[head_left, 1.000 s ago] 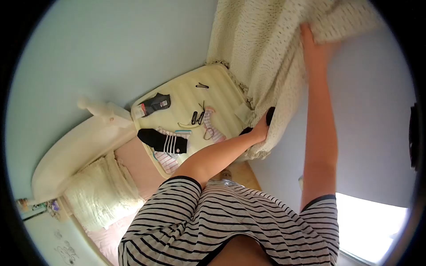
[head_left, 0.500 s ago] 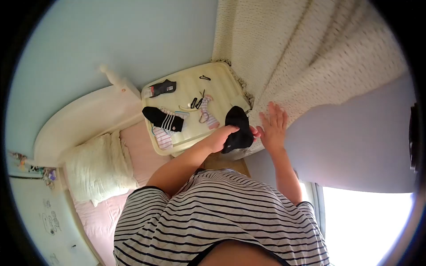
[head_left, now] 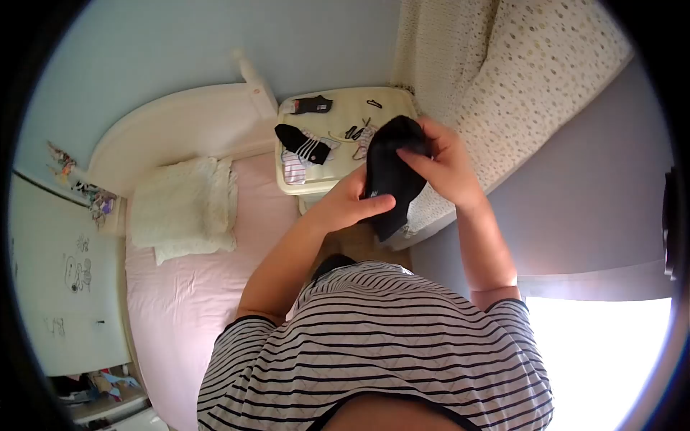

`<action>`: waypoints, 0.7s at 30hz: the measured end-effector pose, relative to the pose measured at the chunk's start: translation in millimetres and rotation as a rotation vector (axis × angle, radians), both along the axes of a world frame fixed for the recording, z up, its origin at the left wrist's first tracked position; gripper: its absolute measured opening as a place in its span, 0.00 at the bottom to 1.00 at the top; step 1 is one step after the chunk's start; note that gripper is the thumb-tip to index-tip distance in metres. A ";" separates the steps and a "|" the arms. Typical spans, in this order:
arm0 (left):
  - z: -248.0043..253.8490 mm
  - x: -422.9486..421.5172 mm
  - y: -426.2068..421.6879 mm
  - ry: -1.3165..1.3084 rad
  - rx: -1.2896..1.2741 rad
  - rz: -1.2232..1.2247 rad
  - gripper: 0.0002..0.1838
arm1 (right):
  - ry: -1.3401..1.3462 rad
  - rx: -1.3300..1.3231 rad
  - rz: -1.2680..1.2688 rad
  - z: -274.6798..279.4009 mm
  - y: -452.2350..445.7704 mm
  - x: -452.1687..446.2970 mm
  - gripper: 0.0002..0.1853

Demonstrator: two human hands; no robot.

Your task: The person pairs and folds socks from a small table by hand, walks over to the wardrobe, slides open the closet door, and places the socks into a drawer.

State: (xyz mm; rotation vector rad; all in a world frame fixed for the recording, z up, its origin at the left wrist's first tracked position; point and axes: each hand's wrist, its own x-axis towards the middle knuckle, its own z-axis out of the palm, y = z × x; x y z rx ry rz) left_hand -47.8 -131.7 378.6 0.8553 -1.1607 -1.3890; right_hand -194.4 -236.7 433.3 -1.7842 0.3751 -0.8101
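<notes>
A black sock (head_left: 392,169) with a small pale mark hangs between my two hands, in front of my chest. My left hand (head_left: 356,203) grips its lower left side, thumb lying across the fabric. Around its upper right end, my right hand (head_left: 447,159) has closed, thumb on the near face. Beyond them, on a cream tabletop (head_left: 351,105), lies a black sock with white stripes (head_left: 305,146). A pink-and-white striped sock (head_left: 294,169) is partly under it. Behind sits a dark grey sock (head_left: 313,105).
Black hair clips (head_left: 353,133) lie on the tabletop, partly behind the held sock. A bed with a pink sheet (head_left: 180,302) and pale pillow (head_left: 183,208) is on the left. A dotted curtain (head_left: 546,93) hangs at the right, above a wall.
My right hand, spread with fingers apart before, now grips the sock's upper end. The sock has been raised and stretched between both hands. The view has shifted, showing more of the bed.
</notes>
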 end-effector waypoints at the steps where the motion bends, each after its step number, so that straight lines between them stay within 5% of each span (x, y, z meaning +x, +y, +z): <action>1: 1.3 -1.8 5.4 -0.090 -0.071 0.063 0.22 | -0.044 0.037 -0.006 4.5 4.3 3.6 0.10; 5: -9.5 10.2 12.0 0.392 0.302 0.048 0.19 | -0.018 -0.317 -0.095 0.6 13.2 13.3 0.16; 9: -12.9 35.0 25.1 0.604 0.260 0.126 0.21 | 0.086 -0.831 0.129 6.9 29.0 26.1 0.17; 15: 11.4 67.3 54.5 0.585 0.190 0.111 0.23 | 0.170 -0.803 0.132 -6.3 47.2 58.6 0.24; 17: 5.7 80.0 60.3 0.318 0.130 0.107 0.24 | -0.030 -0.359 0.176 -14.8 55.9 73.2 0.26; 18: 15.7 85.7 61.4 0.383 0.137 0.102 0.25 | -0.126 -0.132 0.191 -14.1 57.2 81.8 0.26; 21: 7.7 105.6 61.4 0.011 0.059 0.194 0.24 | -0.033 0.144 0.301 -16.9 52.5 94.2 0.27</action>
